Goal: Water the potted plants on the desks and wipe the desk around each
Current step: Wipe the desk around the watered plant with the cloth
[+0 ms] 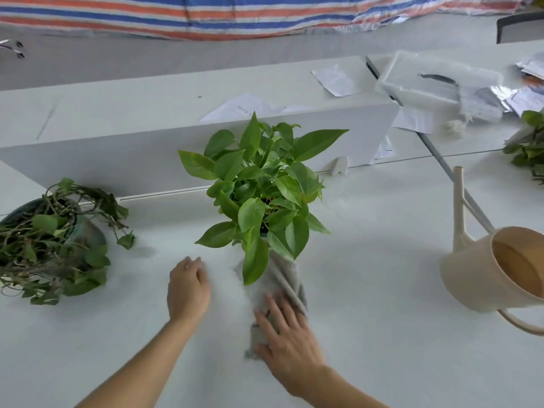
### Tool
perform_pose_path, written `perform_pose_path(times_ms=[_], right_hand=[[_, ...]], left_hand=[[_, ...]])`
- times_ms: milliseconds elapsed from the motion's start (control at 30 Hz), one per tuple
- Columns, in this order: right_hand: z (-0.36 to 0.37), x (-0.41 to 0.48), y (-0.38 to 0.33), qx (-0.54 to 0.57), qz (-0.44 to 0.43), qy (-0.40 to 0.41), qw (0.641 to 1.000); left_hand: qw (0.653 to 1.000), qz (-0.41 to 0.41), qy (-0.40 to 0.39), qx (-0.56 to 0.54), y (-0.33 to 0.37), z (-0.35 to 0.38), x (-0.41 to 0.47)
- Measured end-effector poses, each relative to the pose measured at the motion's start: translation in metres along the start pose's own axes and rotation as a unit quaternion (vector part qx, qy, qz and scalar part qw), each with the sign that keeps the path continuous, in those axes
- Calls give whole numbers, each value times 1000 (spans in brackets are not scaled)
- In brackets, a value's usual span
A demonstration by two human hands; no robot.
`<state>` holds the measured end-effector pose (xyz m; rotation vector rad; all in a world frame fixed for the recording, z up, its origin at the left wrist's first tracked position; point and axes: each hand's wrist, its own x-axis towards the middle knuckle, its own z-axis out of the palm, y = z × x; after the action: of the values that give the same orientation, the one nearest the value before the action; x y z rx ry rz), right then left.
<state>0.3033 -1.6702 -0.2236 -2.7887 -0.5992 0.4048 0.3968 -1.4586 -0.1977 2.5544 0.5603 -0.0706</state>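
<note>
head cam: white desk (382,348), low grey divider panel (147,148) running along its far edge.

middle potted plant (259,187) sits at desk centre, just in front of the divider. bright green leaves, upright. pot mostly hidden by foliage.

grey cloth (284,278) lies on the desk on the near side of that plant. far end reaches the plant's base under a drooping leaf, near end is under the r hand.

right hand (290,340): palm down, fingers straight and spread, pressing flat on the cloth, not curled round it.

left hand (188,290): palm down on bare desk, near-left of the plant, fingers relaxed and together, holding nothing. clear of the cloth.

second potted plant (53,242) at the desk's left edge, dark round pot, straggly stems spilling over the rim onto the desk.

beige watering can (500,269) near the desk's right edge, well apart from both hands. long thin spout points toward the far side, handle toward the near edge, open top faces cam. water level: can't tell.

third plant (527,145) partly in frame, far right.

beyond the divider, on the next desk: loose papers (335,79), clear plastic box (435,78) w/ dark handle. striped tarp (235,13) across the top.
</note>
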Motion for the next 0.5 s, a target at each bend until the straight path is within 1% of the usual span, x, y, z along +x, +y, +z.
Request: perform_pose_path(times_ms=[67, 100, 133, 200, 267, 333, 433, 467, 500], right_hand=[[-5, -20, 35, -16, 42, 46, 998], [-11, -30, 55, -14, 69, 63, 996], [-16, -38, 74, -2, 106, 77, 991], [-25, -48, 112, 21, 206, 96, 974], [-37, -45, 141, 39, 302, 129, 944], [-50, -28, 165, 68, 374, 119, 917], [-69, 16, 197, 85, 417, 180, 887], [-74, 31, 208, 93, 417, 200, 882], [-80, 45, 218, 95, 400, 226, 883]], left_hand=[[995, 81, 18, 54, -4, 20, -14], [991, 109, 21, 69, 1, 32, -19], [990, 116, 18, 76, 6, 41, -23], [992, 96, 2, 82, 26, 55, -30], [993, 70, -5, 100, 41, 61, -36], [993, 46, -7, 107, 49, 66, -40], [992, 50, 11, 115, 49, 75, -41], [992, 49, 13, 116, 49, 76, -41], [992, 51, 20, 117, 48, 77, -41]])
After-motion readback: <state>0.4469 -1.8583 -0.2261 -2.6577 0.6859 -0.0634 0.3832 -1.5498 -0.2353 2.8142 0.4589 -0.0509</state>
